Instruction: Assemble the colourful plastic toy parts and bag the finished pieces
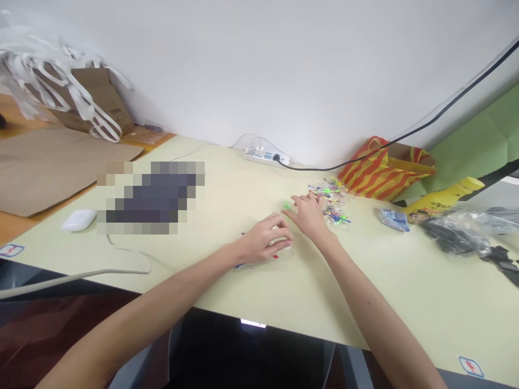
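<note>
My left hand (265, 239) rests on the pale table (227, 281) with its fingers curled over a small clear packet (259, 258) that shows bits of red and blue beneath the palm. My right hand (310, 215) lies flat just beyond it, fingers stretched out, next to a small green piece (287, 205). Its fingertips reach the edge of a heap of colourful little parts in clear bags (333, 202). What the left fingers grip is mostly hidden.
A red-and-yellow striped bag (381, 170), a yellow packet (441, 201) and dark plastic-wrapped items (470, 232) sit at right. A power strip (265, 156) with a black cable lies by the wall. A white case (79, 220), a cable and brown cardboard (48, 167) are at left.
</note>
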The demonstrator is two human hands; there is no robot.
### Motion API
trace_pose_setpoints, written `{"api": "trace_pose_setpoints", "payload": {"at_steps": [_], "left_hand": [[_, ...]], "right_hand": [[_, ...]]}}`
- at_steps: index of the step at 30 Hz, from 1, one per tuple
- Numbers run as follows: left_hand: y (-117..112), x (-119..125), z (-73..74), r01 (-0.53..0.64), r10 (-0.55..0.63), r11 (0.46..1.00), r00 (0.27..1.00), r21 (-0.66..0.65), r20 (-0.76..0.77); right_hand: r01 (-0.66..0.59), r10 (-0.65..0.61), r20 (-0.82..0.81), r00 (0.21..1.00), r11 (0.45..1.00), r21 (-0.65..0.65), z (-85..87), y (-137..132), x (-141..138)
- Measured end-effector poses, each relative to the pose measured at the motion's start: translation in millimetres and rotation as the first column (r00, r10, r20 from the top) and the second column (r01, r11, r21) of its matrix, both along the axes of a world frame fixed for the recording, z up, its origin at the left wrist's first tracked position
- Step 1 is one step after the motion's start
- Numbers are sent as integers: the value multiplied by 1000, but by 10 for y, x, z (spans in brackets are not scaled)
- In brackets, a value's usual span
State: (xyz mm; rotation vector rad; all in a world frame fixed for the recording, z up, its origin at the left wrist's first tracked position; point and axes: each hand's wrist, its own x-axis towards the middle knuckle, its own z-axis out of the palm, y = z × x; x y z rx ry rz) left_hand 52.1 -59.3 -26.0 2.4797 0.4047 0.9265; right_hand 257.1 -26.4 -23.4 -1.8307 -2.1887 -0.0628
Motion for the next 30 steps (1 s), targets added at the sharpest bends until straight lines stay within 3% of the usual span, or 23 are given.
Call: {"api": "trace_pose_setpoints", "payload": {"at_steps": [2,4,7,9,11,13,14,16,18,20,23,27,30], "left_hand": [[3,-12,4,4,-4,1000,1000,-1,17],[11,-29,8,0,0,1000,1000,1,28],[28,-53,10,-28,28,1000,999,-4,25],[38,-63,8,-39,39,999,999,-2,29],[45,-67,5,-32,32,999,999,5,35],[46,-65,3,-22,21,1000,999,17,38],[45,-63,2,-19,18,999,999,25,36],[41,-55,0,-15,14,999,999,43,33],[37,-45,-2,-16,15,999,999,50,28],[34,-34,-5,-23,22,999,1000,43,23],[38,-16,-12,-22,21,999,1000,33,10],[48,-2,-23,-29,30,999,1000,35,-8],[56,-4,-20,-61,61,998,998,31,2]], "right_hand": [[-19,22,78,997,999,-42,-11,116,-111],[-32,34,36,999,998,-56,6,200,-166],[-65,56,-297,953,998,-23,81,221,-123],[-137,112,-604,789,991,5,143,143,-20],[-236,135,-832,539,972,5,194,-5,122],[-337,107,-931,349,941,-18,227,-193,285],[-396,78,-945,319,917,-58,240,-288,367],[-504,33,-932,361,848,-165,270,-455,514],[-566,7,-867,498,760,-319,313,-573,615],[-570,50,-784,618,715,-404,363,-637,648],[-564,112,-720,685,706,-428,422,-667,585],[-596,170,-710,684,690,-409,440,-682,450],[-589,192,-698,690,710,-387,440,-701,431]]}}
